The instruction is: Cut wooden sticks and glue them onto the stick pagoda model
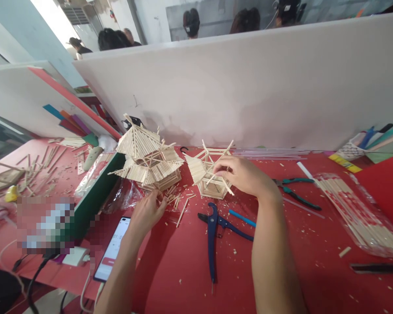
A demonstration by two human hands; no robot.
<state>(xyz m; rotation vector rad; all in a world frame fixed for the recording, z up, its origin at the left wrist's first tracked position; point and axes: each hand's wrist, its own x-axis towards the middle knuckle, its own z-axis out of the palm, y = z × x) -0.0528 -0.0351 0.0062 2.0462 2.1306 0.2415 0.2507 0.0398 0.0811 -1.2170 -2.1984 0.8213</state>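
Observation:
My right hand (240,174) is over a small wooden-stick pavilion frame (212,189), its fingers pinched at a thin wooden stick (210,180) on the roof. One side of that roof carries a row of sticks; the rest shows bare beams. Beside the base of a taller, two-tiered stick pagoda (147,152), my left hand (149,211) has its fingertips curled together. What they hold, if anything, is hidden. Short cut stick pieces (175,198) lie scattered just right of it. A longer stick (182,213) rests on the red tabletop (177,270).
Blue pipe cutters (212,244) lie in front of the frame, near a blue stick (242,218). Green-handled pliers (301,192) and bagged sticks (360,213) are on the right. A phone (114,248) and green box (94,205) lie left. A white partition (249,87) stands behind.

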